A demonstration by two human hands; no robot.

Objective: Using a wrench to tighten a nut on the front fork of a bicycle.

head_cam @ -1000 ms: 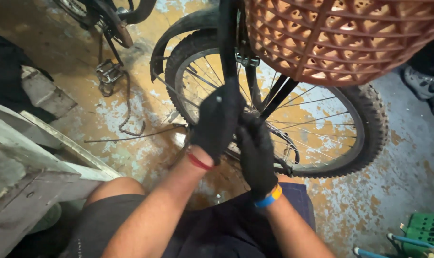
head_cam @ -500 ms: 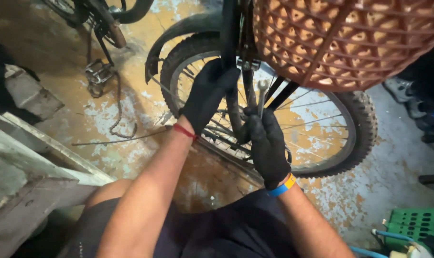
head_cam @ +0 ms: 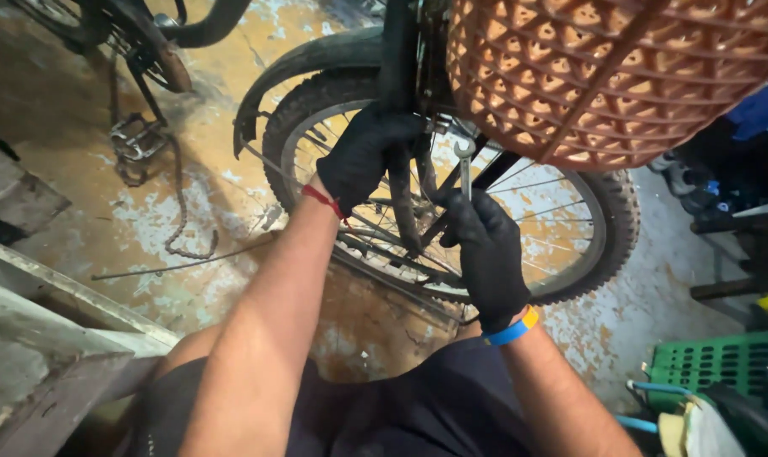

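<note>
A bicycle's front wheel [head_cam: 595, 245] with a black mudguard [head_cam: 316, 59] stands before me, under a large brown woven basket [head_cam: 621, 76]. My left hand [head_cam: 363, 156], in a black glove with a red wrist thread, grips the black fork blade [head_cam: 401, 135] just below the basket. My right hand [head_cam: 485, 250], also gloved, with a blue and yellow wristband, holds a small silver open-end wrench [head_cam: 465, 165] upright, its jaw near the fork beside the basket's lower edge.
A second bicycle's pedal and crank [head_cam: 134, 135] with a loose chain [head_cam: 181, 211] lie at upper left on the worn, paint-flaked floor. Grey wooden planks [head_cam: 37, 338] sit at left. A green plastic crate [head_cam: 714, 364] is at lower right.
Both hands rose from the lower wheel towards the fork top. The wrench now stands clearly upright in my right hand, and my left hand has closed round the fork.
</note>
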